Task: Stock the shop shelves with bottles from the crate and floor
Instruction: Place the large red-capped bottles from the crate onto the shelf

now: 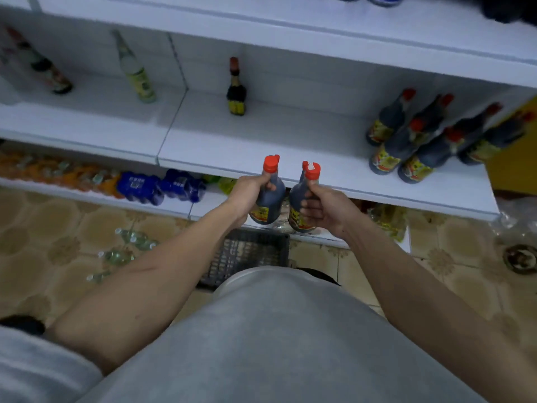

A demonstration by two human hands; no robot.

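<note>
Left hand (pixel 249 191) gripping one dark red-capped sauce bottle (pixel 268 196), right hand (pixel 325 209) gripping another sauce bottle (pixel 300 199), both hovering above white shelf (pixel 232 141) edge, black crate (pixel 247 257) sitting on tiled floor (pixel 58 228).

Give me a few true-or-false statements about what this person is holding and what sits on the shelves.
1. Each hand holds a dark bottle with a red cap. True: the left hand grips the left bottle, the right hand grips the right bottle.
2. Both bottles already stand on the shelf. False: they are held in front of the middle shelf.
3. A cluster of similar bottles stands at the shelf's right end. True.
4. The dark crate sits on the top shelf. False: it is on the floor.
</note>
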